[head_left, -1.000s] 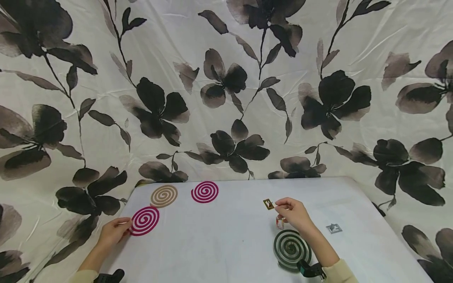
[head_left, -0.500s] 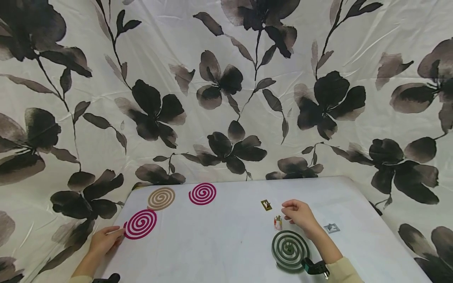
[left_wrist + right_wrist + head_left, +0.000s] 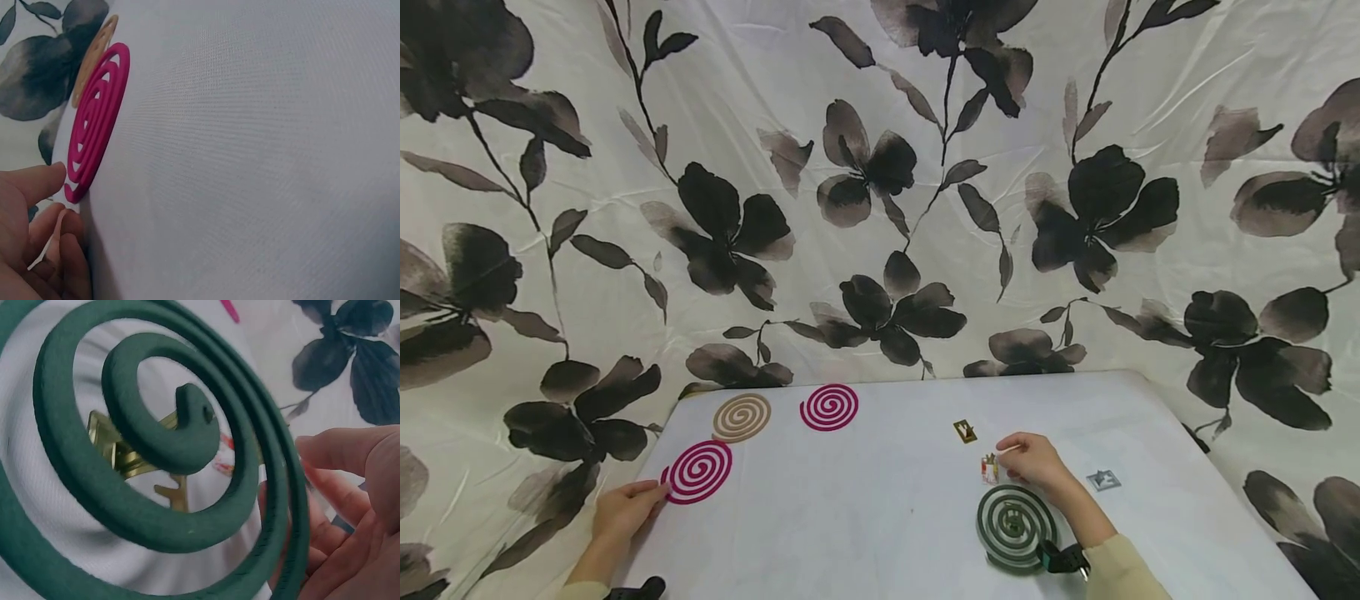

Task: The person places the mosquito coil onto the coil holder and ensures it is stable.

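My left hand [image 3: 623, 508] is at the left edge of a pink mosquito coil [image 3: 699, 472]. The left wrist view shows its thumb extended at the outer end of that coil [image 3: 97, 119], with a gap between thumb and fingers. My right hand [image 3: 1037, 462] hovers just beside a small red-and-white coil stand [image 3: 989, 469], thumb and fingers apart; whether a fingertip touches the stand is unclear. Below lies a green mosquito coil [image 3: 992, 533], close up in the right wrist view, where gold metal stand parts [image 3: 128, 462] show behind its turns. A gold stand [image 3: 965, 431] lies farther back.
A tan coil [image 3: 742, 417] and a second pink coil [image 3: 829, 407] lie near the back edge of the white table [image 3: 865, 500]. A silver stand [image 3: 1103, 480] is right of my right hand. A flowered cloth [image 3: 865, 250] hangs behind the table.
My right hand has moved away from the gold stand, then down towards the red-and-white stand. My left hand has shifted slightly left at the pink coil. The coils have stayed in place.
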